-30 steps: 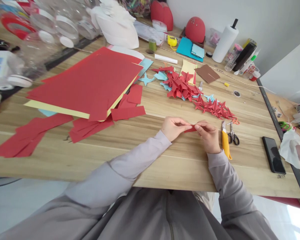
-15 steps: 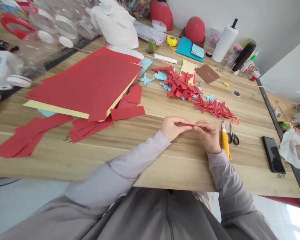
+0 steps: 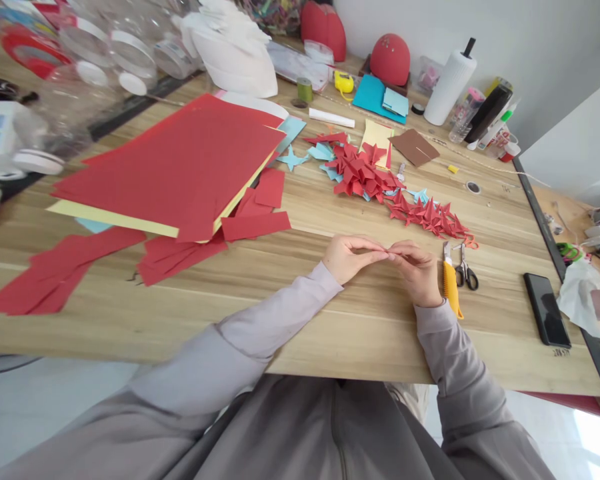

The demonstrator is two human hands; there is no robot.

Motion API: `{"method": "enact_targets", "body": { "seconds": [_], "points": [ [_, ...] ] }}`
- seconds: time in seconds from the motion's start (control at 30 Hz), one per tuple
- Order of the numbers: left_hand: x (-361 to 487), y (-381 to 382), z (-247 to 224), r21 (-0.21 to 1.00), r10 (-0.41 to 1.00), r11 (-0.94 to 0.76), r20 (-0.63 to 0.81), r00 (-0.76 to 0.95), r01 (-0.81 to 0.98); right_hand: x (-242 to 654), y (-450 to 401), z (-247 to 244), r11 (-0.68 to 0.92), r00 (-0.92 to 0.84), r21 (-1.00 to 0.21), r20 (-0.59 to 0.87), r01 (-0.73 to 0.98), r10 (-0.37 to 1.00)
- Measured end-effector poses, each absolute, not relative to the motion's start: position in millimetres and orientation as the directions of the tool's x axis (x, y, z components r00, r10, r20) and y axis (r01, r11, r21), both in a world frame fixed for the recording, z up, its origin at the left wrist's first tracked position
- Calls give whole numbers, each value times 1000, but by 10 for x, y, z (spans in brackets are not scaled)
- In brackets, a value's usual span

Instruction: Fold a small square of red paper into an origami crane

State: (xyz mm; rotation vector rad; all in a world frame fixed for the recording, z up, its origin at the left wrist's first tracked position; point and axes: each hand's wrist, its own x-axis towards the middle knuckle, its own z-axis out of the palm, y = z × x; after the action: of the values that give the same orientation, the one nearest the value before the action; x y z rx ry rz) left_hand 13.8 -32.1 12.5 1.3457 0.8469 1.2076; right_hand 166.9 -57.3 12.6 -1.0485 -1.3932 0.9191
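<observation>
We see the left hand [image 3: 353, 259] and right hand [image 3: 417, 272] nearly closed, both pinching a narrow red paper strip [image 3: 393, 252] lying left-to-right between them.

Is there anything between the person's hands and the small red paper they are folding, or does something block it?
Nothing visible blocks it. The left hand and right hand pinch the thin red paper strip directly between their fingertips. The yellow utility knife and scissors lie beyond the right hand, not between.

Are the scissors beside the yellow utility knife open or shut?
Shut: the scissors lie on the table with their blades together in one narrow point.
</observation>
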Motion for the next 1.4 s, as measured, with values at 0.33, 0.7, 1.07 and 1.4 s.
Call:
{"method": "enact_targets", "body": {
  "seconds": [0.33,0.7,1.07,1.4],
  "points": [
    [109,-285,119,996,968,-57,74,241,-75,1656,-585,134,189,44,-978,194,88,980],
    [147,-274,49,979,913,166,-107,395,-118,1687,-551,105,-51,152,-995,-64,-88,986],
    [157,-288,98,928,914,306,-224,339,-212,1632,-594,135,-40,43,-984,-33,174,999],
    [146,-280,69,926,929,300,-230,290,-229,1629,-584,100,-94,-45,-995,-96,35,994]
  ]
}}
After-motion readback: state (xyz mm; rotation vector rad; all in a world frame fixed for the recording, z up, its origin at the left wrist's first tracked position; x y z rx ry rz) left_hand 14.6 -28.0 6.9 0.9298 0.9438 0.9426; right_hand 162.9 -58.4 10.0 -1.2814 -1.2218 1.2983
